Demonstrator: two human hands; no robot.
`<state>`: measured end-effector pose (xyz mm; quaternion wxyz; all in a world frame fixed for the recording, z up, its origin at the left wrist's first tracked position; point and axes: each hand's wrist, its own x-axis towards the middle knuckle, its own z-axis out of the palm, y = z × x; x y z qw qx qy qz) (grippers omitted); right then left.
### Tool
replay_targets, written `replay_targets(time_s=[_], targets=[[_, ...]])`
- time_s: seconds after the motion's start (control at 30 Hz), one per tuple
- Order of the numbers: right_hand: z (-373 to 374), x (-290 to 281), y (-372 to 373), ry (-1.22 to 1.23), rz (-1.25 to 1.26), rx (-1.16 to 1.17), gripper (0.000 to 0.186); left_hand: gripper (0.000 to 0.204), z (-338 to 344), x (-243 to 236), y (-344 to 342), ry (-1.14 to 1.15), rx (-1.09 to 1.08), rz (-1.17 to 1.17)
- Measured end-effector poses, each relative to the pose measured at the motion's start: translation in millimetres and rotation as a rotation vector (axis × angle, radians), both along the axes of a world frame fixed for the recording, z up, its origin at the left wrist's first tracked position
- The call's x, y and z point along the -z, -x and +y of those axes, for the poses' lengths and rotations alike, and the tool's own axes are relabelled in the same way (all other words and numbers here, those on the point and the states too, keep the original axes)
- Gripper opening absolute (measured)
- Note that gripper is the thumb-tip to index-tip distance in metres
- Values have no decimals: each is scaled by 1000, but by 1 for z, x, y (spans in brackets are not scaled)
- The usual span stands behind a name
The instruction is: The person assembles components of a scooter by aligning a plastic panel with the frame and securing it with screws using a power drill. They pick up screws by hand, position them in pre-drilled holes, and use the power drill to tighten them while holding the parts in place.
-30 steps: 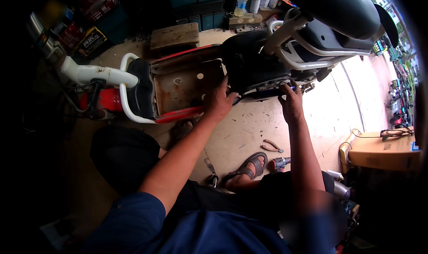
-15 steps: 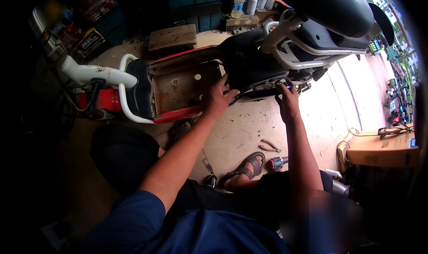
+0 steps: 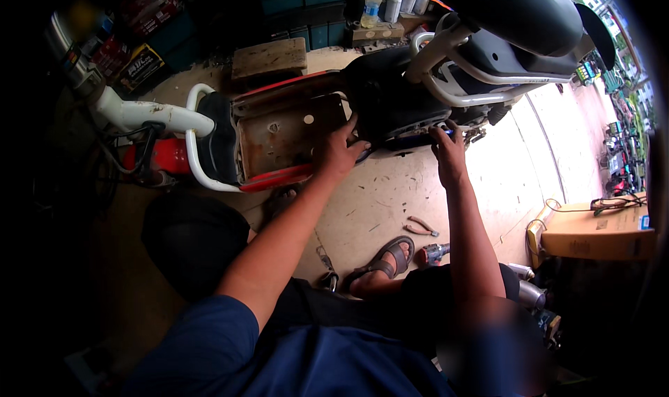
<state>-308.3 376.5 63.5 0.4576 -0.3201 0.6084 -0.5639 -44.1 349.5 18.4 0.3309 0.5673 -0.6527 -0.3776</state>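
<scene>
We sit by a scooter that stands right in front of us, on the floor. Our left hand is at the back corner of the rusty tray, where the tray meets the black part. Its thumb and pointing finger are apart, but we cannot tell if it grips anything.

Our right hand is up at the near side of the scooter, by the end of a long dark strip with a bit of blue. The fingers are bent there. They hide what is under them, so we cannot tell if they pinch the strip.

The tray has a red edge on our side. A white tube is to its left, and the big black seat is high up on the right. Pliers lie on the floor near our sandal, with a red and gray power tool just beside it. A brown box is farther right.
</scene>
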Motion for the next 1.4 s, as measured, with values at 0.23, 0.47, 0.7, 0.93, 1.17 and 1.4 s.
replay_targets(time_s=[0.23,0.47,0.7,0.93,1.17,1.4], targets=[[-14,-2,-1,217,193,-49,86,74,-2,9,-2,84,38,87],[-24,-19,29,86,265,-203,90,71,-3,8,-4,102,56,112],[-31,-30,4,109,317,-267,89,64,-4,15,-12,70,47,124],[-35,-15,20,118,272,-222,87,44,-79,-28,-10,385,-231,1],[-41,-14,14,114,274,-229,85,50,-194,-80,-41,244,264,-233],[-28,-104,-12,-378,1225,-414,53,53,-248,-71,-60,3,419,-152]])
